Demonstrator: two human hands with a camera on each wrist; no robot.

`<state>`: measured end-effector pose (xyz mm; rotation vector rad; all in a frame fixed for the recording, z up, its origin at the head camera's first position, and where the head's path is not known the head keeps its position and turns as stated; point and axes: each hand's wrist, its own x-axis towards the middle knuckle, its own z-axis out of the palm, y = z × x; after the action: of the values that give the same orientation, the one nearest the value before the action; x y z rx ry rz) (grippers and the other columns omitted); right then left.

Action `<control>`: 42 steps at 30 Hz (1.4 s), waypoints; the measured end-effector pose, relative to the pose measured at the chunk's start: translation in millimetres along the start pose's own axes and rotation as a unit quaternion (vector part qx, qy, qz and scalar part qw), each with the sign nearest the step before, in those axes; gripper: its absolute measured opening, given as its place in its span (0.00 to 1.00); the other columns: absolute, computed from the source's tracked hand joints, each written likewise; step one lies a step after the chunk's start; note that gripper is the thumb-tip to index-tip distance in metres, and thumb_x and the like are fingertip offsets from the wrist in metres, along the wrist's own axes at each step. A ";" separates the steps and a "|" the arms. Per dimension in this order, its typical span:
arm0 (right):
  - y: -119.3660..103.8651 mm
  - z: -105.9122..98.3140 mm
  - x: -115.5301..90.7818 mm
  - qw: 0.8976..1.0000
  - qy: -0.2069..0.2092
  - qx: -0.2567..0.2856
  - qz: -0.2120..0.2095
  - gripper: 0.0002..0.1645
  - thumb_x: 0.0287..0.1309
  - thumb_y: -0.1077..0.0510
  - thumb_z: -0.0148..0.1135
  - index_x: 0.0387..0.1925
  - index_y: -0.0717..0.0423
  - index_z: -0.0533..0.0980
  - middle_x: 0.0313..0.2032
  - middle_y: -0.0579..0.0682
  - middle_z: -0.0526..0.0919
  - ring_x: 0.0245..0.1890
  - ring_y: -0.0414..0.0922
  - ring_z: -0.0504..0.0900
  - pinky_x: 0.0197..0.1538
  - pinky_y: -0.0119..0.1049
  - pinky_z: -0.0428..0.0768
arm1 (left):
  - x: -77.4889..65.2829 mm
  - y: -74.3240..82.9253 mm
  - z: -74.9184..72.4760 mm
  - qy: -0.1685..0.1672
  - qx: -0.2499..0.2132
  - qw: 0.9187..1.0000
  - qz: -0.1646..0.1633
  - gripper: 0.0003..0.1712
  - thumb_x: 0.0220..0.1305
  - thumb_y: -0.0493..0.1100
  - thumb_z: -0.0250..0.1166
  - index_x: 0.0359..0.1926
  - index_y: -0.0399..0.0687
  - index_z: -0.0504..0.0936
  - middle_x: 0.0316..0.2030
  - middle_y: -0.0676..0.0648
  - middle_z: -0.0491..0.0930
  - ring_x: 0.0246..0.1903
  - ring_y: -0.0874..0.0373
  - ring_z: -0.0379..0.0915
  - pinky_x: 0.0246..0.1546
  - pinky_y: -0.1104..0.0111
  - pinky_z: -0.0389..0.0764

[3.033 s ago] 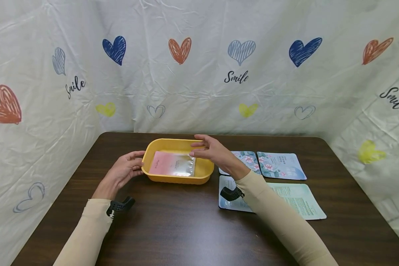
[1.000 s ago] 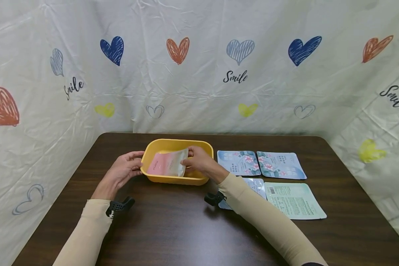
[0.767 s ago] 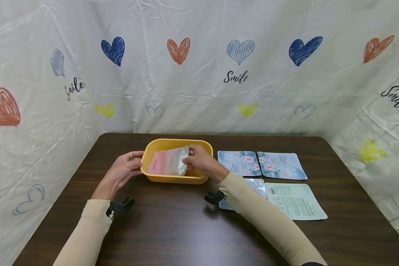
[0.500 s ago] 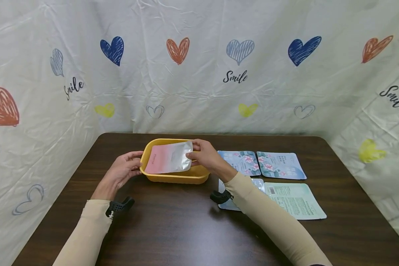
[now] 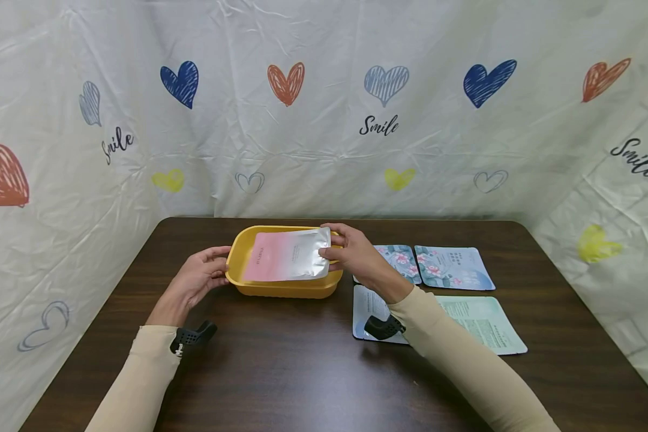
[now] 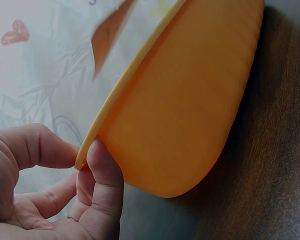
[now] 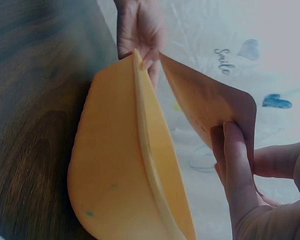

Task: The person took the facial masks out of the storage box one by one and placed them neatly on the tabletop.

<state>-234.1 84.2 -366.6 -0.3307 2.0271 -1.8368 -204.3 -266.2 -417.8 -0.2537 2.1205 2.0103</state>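
A yellow plastic basket point(image 5: 286, 290) stands near the back of the table. My left hand point(image 5: 197, 277) pinches its left rim between thumb and fingers, which the left wrist view shows close up on the basket wall point(image 6: 180, 110). Above the basket, my right hand point(image 5: 359, 255) grips the silver right end of a pink-and-silver sheet mask packet point(image 5: 281, 257). In the right wrist view the packet point(image 7: 210, 95) hangs clear of the basket rim, with thumb and fingers on opposite faces. The packet covers most of the basket's inside in the head view.
On the table's right lie two blue floral packets point(image 5: 453, 267) side by side, with a green packet point(image 5: 486, 324) and a light blue packet point(image 5: 364, 306) in front of them. The right forearm partly covers these. A heart-printed cloth point(image 5: 324, 138) hangs behind the dark wooden table point(image 5: 281, 366).
My right hand reached into the basket, took hold of the pink packet's right end, and lifted it up and to the right. The left hand has stayed at the rim.
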 end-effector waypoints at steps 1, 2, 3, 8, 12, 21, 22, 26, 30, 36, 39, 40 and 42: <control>-0.8 -2.2 -2.2 1.000 -0.001 0.000 0.000 0.38 0.66 0.66 0.63 0.74 0.52 0.61 0.65 0.58 0.76 0.47 0.50 0.85 0.44 0.41 0.87 | 0.2 -0.2 -0.3 -0.001 0.000 1.000 0.000 0.32 0.72 0.36 0.59 0.74 0.40 0.63 0.56 0.40 0.73 0.38 0.55 0.79 0.43 0.68 0.85; -1.5 -4.2 -4.7 1.000 -0.001 -0.001 0.000 0.39 0.66 0.65 0.63 0.75 0.51 0.60 0.66 0.57 0.76 0.48 0.50 0.85 0.44 0.40 0.87 | 0.2 -0.2 -0.5 -0.001 0.000 1.000 0.000 0.32 0.72 0.36 0.60 0.74 0.40 0.63 0.56 0.41 0.73 0.38 0.55 0.79 0.43 0.68 0.85; -2.3 -6.1 -7.3 1.000 -0.002 0.000 0.001 0.40 0.67 0.65 0.63 0.75 0.51 0.60 0.66 0.58 0.75 0.48 0.50 0.85 0.43 0.40 0.87 | 0.2 -0.2 -0.6 -0.002 0.000 1.000 0.000 0.32 0.72 0.36 0.59 0.74 0.40 0.63 0.56 0.41 0.73 0.38 0.55 0.79 0.44 0.68 0.85; -4.7 -16.0 -22.3 1.000 -0.010 0.008 -0.002 0.40 0.67 0.65 0.63 0.76 0.52 0.58 0.66 0.61 0.75 0.46 0.49 0.84 0.42 0.38 0.86 | 0.5 -0.4 -0.6 -0.003 -0.003 1.000 -0.001 0.32 0.71 0.36 0.59 0.74 0.39 0.63 0.55 0.42 0.74 0.38 0.55 0.79 0.43 0.68 0.85; -4.2 -24.8 -33.9 1.000 -0.014 0.009 -0.006 0.41 0.67 0.64 0.63 0.76 0.53 0.58 0.66 0.61 0.74 0.47 0.49 0.85 0.43 0.40 0.86 | 0.6 0.0 -0.5 -0.003 -0.003 1.000 0.000 0.32 0.71 0.36 0.59 0.73 0.39 0.64 0.55 0.41 0.74 0.38 0.55 0.79 0.44 0.67 0.85; 2.2 -47.5 -61.3 1.000 -0.007 0.002 0.001 0.39 0.65 0.64 0.65 0.73 0.50 0.60 0.64 0.62 0.75 0.44 0.49 0.85 0.43 0.41 0.86 | -0.7 1.3 -0.7 -0.003 -0.004 1.000 -0.006 0.32 0.71 0.36 0.59 0.74 0.40 0.63 0.57 0.40 0.73 0.38 0.55 0.79 0.46 0.66 0.85; 3.0 -49.8 -64.7 1.000 -0.006 0.000 0.002 0.39 0.65 0.63 0.65 0.73 0.50 0.60 0.64 0.62 0.75 0.45 0.50 0.85 0.44 0.41 0.86 | -0.8 1.4 -0.9 -0.002 -0.004 1.000 -0.007 0.32 0.71 0.36 0.59 0.74 0.40 0.63 0.57 0.40 0.73 0.38 0.55 0.79 0.46 0.66 0.85; 7.1 -58.0 -78.3 1.000 0.000 -0.010 0.013 0.41 0.65 0.62 0.66 0.74 0.52 0.59 0.65 0.62 0.74 0.47 0.51 0.85 0.45 0.44 0.87 | -1.3 1.7 -0.8 -0.002 -0.005 1.000 -0.010 0.32 0.72 0.36 0.59 0.74 0.41 0.63 0.60 0.37 0.71 0.38 0.55 0.79 0.45 0.67 0.85; 11.0 -63.8 -92.1 0.999 0.001 -0.023 0.027 0.43 0.64 0.60 0.67 0.75 0.53 0.57 0.65 0.63 0.74 0.46 0.52 0.85 0.46 0.45 0.87 | -1.8 1.3 -1.0 -0.001 -0.002 1.000 -0.009 0.32 0.72 0.36 0.58 0.75 0.41 0.63 0.63 0.35 0.69 0.39 0.54 0.79 0.45 0.68 0.85; 15.3 -70.7 -112.2 0.999 -0.004 -0.033 0.036 0.44 0.63 0.58 0.68 0.74 0.53 0.57 0.65 0.63 0.74 0.45 0.53 0.85 0.44 0.46 0.87 | -1.3 0.9 -1.1 0.000 -0.004 1.000 -0.007 0.33 0.71 0.36 0.59 0.74 0.40 0.63 0.63 0.35 0.69 0.39 0.54 0.79 0.43 0.69 0.85; 18.1 -74.3 -121.6 0.999 -0.005 -0.032 0.044 0.44 0.63 0.58 0.68 0.74 0.54 0.56 0.65 0.63 0.74 0.43 0.52 0.86 0.43 0.47 0.87 | -0.6 0.8 -1.3 0.001 -0.004 1.000 -0.008 0.33 0.71 0.36 0.59 0.74 0.40 0.63 0.62 0.36 0.70 0.39 0.54 0.79 0.43 0.69 0.85; 19.0 -75.7 -124.7 0.998 -0.006 -0.032 0.047 0.44 0.63 0.58 0.68 0.74 0.55 0.56 0.65 0.63 0.74 0.42 0.52 0.86 0.42 0.47 0.87 | -0.4 0.8 -1.3 0.001 -0.004 1.000 -0.008 0.33 0.71 0.36 0.59 0.74 0.40 0.63 0.61 0.36 0.70 0.39 0.54 0.78 0.43 0.69 0.85; 21.5 -78.9 -131.2 0.998 -0.008 -0.029 0.047 0.44 0.64 0.59 0.68 0.74 0.56 0.56 0.65 0.63 0.74 0.41 0.51 0.86 0.40 0.47 0.87 | 0.2 0.6 -1.5 0.000 -0.004 1.000 -0.008 0.33 0.71 0.36 0.59 0.74 0.40 0.63 0.61 0.36 0.70 0.39 0.54 0.78 0.43 0.69 0.85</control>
<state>-148.5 212.9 -366.1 -0.2597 2.0517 -1.7179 -204.7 -267.7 -417.2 -0.2721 2.1044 2.0110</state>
